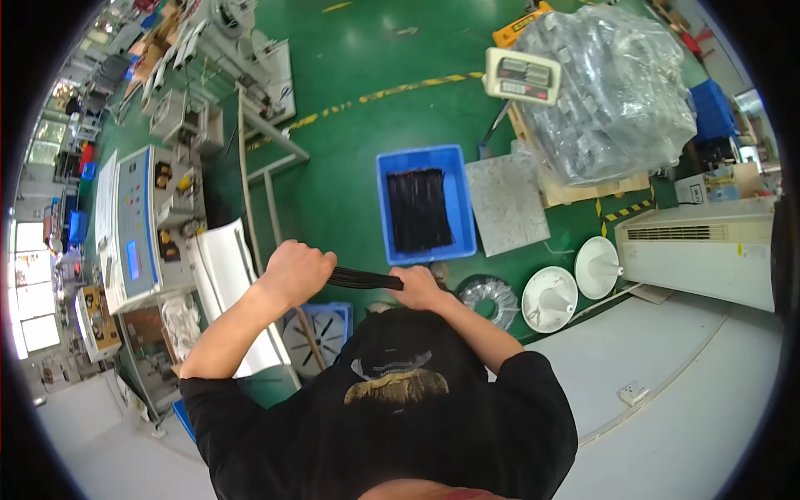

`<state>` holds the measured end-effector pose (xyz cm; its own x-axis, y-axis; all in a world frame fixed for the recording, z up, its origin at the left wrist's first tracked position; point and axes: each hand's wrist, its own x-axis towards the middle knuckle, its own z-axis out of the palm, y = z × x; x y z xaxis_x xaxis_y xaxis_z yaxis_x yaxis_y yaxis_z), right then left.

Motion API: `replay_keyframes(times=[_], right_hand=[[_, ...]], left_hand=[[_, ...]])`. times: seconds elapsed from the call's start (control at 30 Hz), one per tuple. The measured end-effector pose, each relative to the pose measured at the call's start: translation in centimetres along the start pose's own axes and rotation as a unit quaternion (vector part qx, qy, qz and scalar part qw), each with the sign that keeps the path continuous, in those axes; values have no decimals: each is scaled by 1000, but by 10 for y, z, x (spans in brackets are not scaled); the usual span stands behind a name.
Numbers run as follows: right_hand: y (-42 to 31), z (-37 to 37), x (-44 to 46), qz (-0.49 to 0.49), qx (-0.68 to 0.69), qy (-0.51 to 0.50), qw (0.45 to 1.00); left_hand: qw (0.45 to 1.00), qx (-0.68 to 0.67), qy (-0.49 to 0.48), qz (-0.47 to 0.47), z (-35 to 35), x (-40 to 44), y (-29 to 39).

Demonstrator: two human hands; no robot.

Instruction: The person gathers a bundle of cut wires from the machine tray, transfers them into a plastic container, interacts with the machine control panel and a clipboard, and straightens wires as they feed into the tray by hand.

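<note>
A bundle of thin black strands, apparently cut wires [364, 278], stretches roughly level between my two fists in front of my chest. My left hand [298, 272] is closed around its left end, and my right hand [418, 288] grips the other end, slightly lower. Beyond my hands, a blue plastic bin [387, 237] stands on the green floor. Inside it lie many similar black wires [419, 210], laid side by side in one direction.
A white machine with a control panel [137, 225] and a long white trough [225, 267] stand at left. Right of the bin are a metal scale platform [507, 204], a scale display [522, 77] and a plastic-wrapped pallet load [608, 92]. White cones [550, 298] and a wrapped coil [487, 302] sit nearby.
</note>
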<state>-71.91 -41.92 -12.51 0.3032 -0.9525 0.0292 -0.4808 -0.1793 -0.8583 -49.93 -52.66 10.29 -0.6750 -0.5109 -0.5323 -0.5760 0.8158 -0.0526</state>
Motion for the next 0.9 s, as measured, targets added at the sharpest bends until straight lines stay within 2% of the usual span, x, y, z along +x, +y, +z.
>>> replay_keyframes(times=[0.1, 0.17, 0.23, 0.3, 0.33, 0.37, 0.4, 0.43, 0.47, 0.5, 0.53, 0.57, 0.6, 0.63, 0.67, 0.7, 0.73, 0.77, 0.8, 0.83, 0.9], right_hand=[[18, -39, 7, 21, -8, -12, 1000], [26, -58, 12, 40, -6, -16, 999], [25, -81, 18, 65, 0, -23, 998], [24, -100, 23, 81, 130, -16, 988], [31, -102, 27, 86, 134, -14, 987], [39, -103, 31, 69, 197, 13, 978], [47, -103, 32, 56, 259, 42, 963], [48, -108, 37, 77, 277, 55, 956], [51, -116, 38, 113, 316, 43, 941], [47, -129, 41, 147, 353, 35, 923], [50, -136, 43, 155, 357, 46, 920], [53, -141, 45, 197, 384, 34, 901], [57, -142, 44, 237, 411, 21, 880], [65, -139, 40, 245, 414, 25, 876], [76, -132, 37, 248, 403, -1, 881], [84, -126, 36, 251, 392, -25, 885], [89, -121, 34, 258, 395, -20, 882], [92, -116, 30, 305, 433, -45, 847], [97, -115, 23, 353, 468, -62, 808], [104, -105, 18, 348, 456, -33, 818], [113, -93, 13, 368, 438, -9, 821]], left_hand=[[999, 41, 16, -10, -9, 53, -15], [988, 118, 98, 25, -14, 88, -28], [984, 118, 129, 29, -35, 119, -32], [986, 119, 113, 19, -53, 150, -38], [987, 118, 109, 24, -56, 165, -43], [958, 108, 267, -3, -55, 181, -47], [904, 90, 417, -29, -50, 195, -48], [875, 62, 466, -113, -43, 204, -48], [814, -69, 551, -173, -28, 218, -40], [727, -199, 616, -229, -3, 235, -32], [647, -344, 620, -280, 41, 259, -21], [568, -563, 496, -340, 79, 275, -2], [342, -863, 264, -260, 90, 278, 23], [182, -980, 76, 38, 123, 286, 41], [137, -989, 13, 60, 110, 286, 73], [136, -989, 5, 56, 110, 294, 84], [120, -992, 27, -21, 111, 303, 90], [106, -989, 43, -94, 111, 315, 93], [-12, -994, 41, -102, 150, 339, 79], [10, -975, 74, -211, 134, 347, 78], [44, -966, 55, -248, 157, 366, 77]])
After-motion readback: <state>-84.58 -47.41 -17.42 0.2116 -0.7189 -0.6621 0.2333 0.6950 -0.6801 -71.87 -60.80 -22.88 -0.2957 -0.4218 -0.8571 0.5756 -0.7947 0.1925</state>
